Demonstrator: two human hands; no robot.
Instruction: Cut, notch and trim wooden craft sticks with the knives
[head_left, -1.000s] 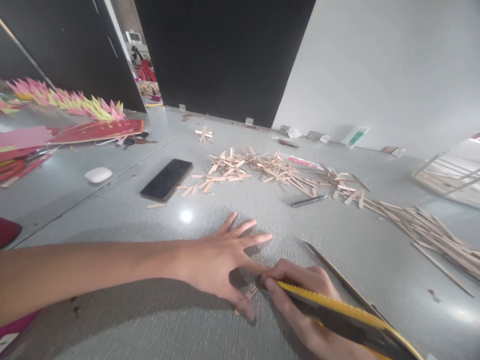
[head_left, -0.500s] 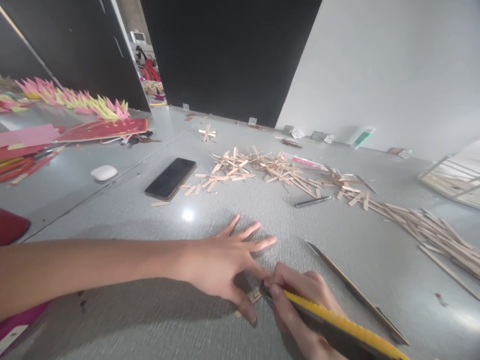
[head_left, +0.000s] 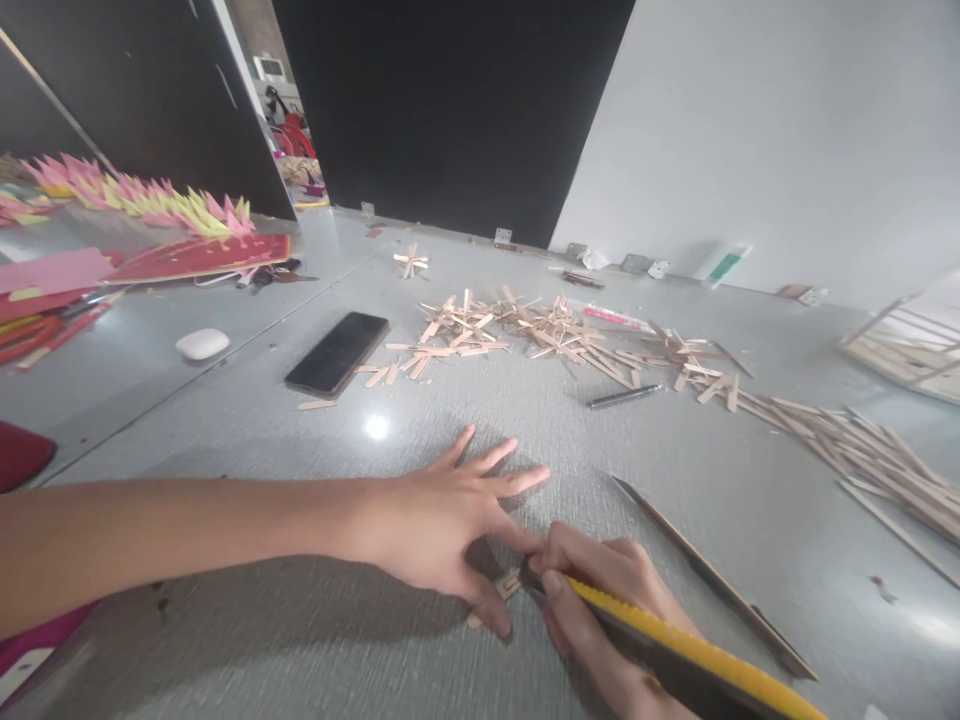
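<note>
My right hand point(head_left: 600, 590) is closed around a yellow and black utility knife point(head_left: 675, 640), its front end down at a small flat wooden stick point(head_left: 511, 584) on the grey table. My left hand point(head_left: 442, 515) lies spread out, palm down, just left of the knife. Its thumb presses on the stick, and its index fingertip meets the fingers of my right hand. Part of the stick is covered by the thumb, and the blade's tip is hidden. To the right lies a long, narrow pointed blade-like tool point(head_left: 712, 575).
Beyond my hands lie a phone point(head_left: 337, 353), a pile of short wooden sticks point(head_left: 555, 330) and a dark pen point(head_left: 625, 396). Long wooden strips point(head_left: 862, 450) spread along the right. A white case point(head_left: 202, 345) and pink-yellow folded paper point(head_left: 150, 200) sit left. A black panel point(head_left: 457, 110) stands behind.
The whole view has shifted very slightly. Both hands, the knife and the stick keep the same places relative to each other.
</note>
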